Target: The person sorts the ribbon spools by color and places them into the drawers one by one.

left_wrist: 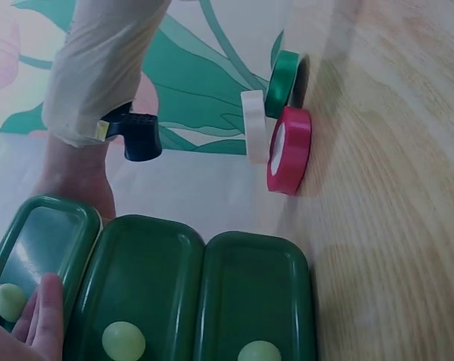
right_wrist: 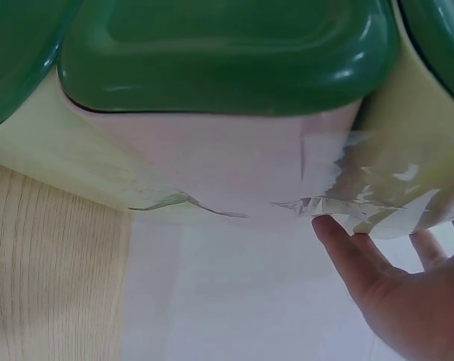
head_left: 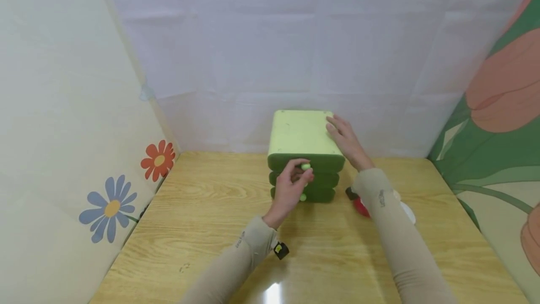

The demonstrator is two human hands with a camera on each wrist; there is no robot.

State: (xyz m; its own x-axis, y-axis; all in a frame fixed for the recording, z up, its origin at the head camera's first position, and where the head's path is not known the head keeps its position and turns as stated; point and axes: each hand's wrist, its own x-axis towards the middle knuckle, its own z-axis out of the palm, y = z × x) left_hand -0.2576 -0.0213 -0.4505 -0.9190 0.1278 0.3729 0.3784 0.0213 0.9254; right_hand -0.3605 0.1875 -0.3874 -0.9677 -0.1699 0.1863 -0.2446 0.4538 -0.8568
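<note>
A small pale-green cabinet (head_left: 303,130) with three stacked dark-green drawer fronts stands at the back of the table, each front bearing a round light-green knob. My left hand (head_left: 288,191) has thumb and fingers around the top drawer's knob (left_wrist: 9,301). The middle knob (left_wrist: 123,341) and the lowest knob (left_wrist: 258,351) are free of the hand. My right hand (head_left: 346,142) rests on the cabinet's top right edge, fingers extended. In the right wrist view its fingertips touch the cabinet's side, by a strip of clear tape (right_wrist: 407,173). The drawers look closed.
Right of the cabinet, rolls of ribbon stand on the wooden table (head_left: 202,210): a red roll (left_wrist: 291,150), a white roll (left_wrist: 253,124) and a green roll (left_wrist: 281,83). The right sleeve partly covers them in the head view. A white sheet (head_left: 253,60) hangs behind.
</note>
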